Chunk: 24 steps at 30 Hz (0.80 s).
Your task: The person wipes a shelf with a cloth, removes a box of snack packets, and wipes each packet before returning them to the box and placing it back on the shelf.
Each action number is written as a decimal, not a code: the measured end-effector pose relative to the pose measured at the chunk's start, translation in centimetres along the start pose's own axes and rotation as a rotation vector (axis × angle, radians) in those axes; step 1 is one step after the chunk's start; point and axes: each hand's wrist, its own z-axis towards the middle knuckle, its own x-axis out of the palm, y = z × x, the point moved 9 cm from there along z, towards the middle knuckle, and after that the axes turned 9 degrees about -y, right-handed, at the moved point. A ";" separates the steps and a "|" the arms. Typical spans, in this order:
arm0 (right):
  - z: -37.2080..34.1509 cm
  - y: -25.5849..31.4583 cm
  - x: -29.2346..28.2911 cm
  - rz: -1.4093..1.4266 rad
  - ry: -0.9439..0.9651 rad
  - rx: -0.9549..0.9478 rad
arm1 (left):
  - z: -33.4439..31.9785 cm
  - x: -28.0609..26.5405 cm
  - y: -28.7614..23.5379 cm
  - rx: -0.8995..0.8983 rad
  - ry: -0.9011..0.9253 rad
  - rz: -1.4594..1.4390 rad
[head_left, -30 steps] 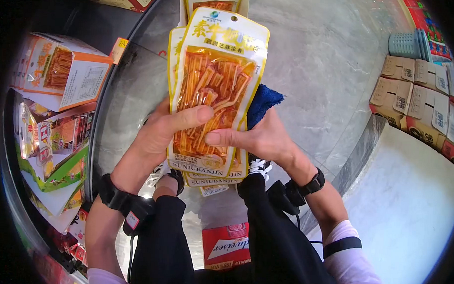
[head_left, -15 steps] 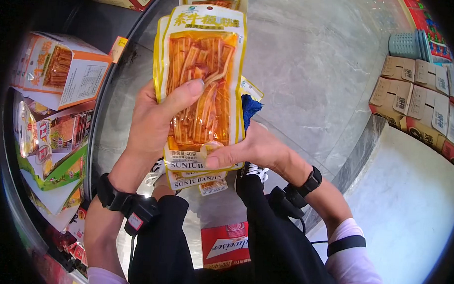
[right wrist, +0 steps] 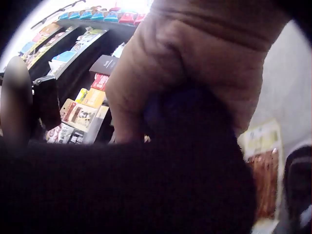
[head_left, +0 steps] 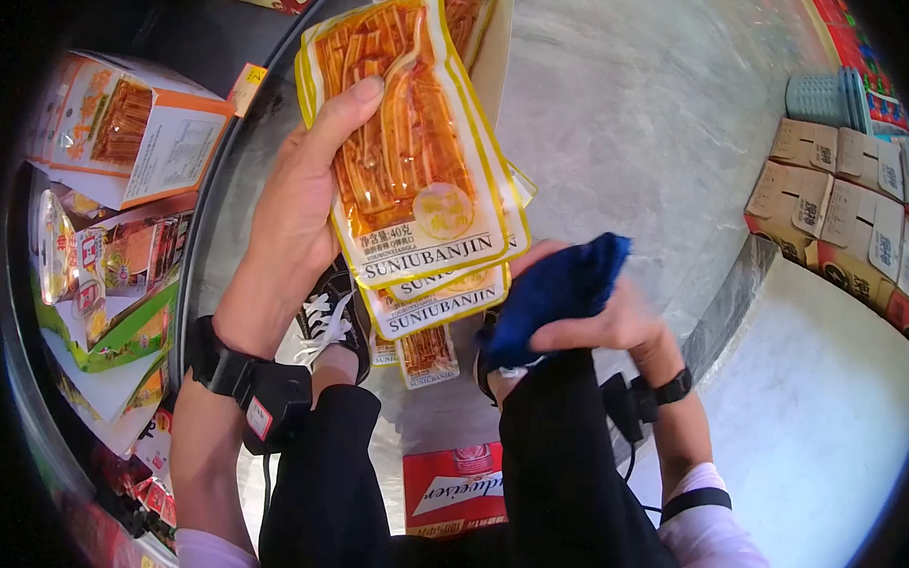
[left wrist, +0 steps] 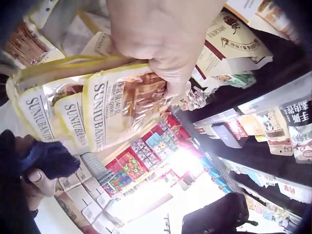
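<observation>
My left hand (head_left: 302, 194) grips a stack of several yellow-edged snack packets (head_left: 409, 152), thumb across the front of the top one. In the left wrist view the lower ends of the packets (left wrist: 105, 109) fan apart below the left hand (left wrist: 156, 39). To the right of the stack, apart from it, my right hand (head_left: 613, 320) holds a dark blue cloth (head_left: 564, 293), thumb over its near edge. The cloth (right wrist: 190, 112) fills much of the right wrist view under the right hand (right wrist: 204, 53). Its fingertips are hidden.
An open box (head_left: 494, 60) of similar packets stands on the grey floor (head_left: 620, 120) beyond the stack. More packets (head_left: 430, 358) lie near the shoes. Shelf goods and an orange-white box (head_left: 179, 149) are at left, cartons (head_left: 857, 213) at right, a red box (head_left: 452, 484) between the legs.
The packets have tilted and moved up in my left hand. My right hand has let go of their lower edge and moved right and down with the blue cloth, which shows more fully.
</observation>
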 end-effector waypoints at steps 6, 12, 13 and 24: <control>-0.1 3.0 -6.2 -0.927 -0.489 -0.284 | -0.8 -0.4 1.1 0.017 -0.020 0.124; 3.4 4.1 1.5 0.074 -0.259 -0.427 | -2.4 1.8 2.9 0.065 0.097 0.231; 3.6 3.9 1.7 0.076 -0.258 -0.427 | -2.4 1.8 3.0 0.068 0.092 0.278; 2.2 2.3 0.1 -0.775 -0.275 -0.480 | -2.4 -3.5 4.1 -0.010 0.173 0.390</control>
